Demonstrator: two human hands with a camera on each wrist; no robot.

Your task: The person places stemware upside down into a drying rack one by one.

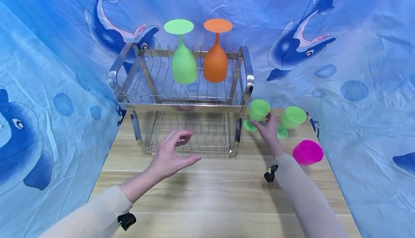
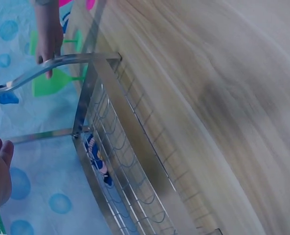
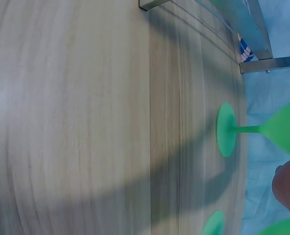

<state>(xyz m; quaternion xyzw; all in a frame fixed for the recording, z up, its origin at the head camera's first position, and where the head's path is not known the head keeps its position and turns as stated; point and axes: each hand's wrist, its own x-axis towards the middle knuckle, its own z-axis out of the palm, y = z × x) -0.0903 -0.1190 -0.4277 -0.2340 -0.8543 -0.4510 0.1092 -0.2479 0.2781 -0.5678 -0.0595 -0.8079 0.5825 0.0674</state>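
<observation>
My right hand (image 1: 270, 128) is at a green goblet (image 1: 259, 109) standing upright beside the rack. Its thumb lies by the lower bowl and its fingers are along the right side; a firm grip does not show. In the right wrist view, the foot of that goblet (image 3: 226, 129) is on the table. My left hand (image 1: 172, 153) hovers before the dish rack (image 1: 181, 107), thumb and fingers spread apart, holding nothing. On the rack's upper tier, a green goblet (image 1: 184, 65) and an orange goblet (image 1: 215, 63) stand upside down.
Another green goblet (image 1: 293, 118) stands right of my right hand. A pink cup (image 1: 308, 152) is nearer the table's right edge. The rack's lower tier (image 1: 191, 133) sits on the wooden table (image 1: 207, 191). Blue dolphin-print sheeting (image 1: 366, 50) encloses the table's back and sides.
</observation>
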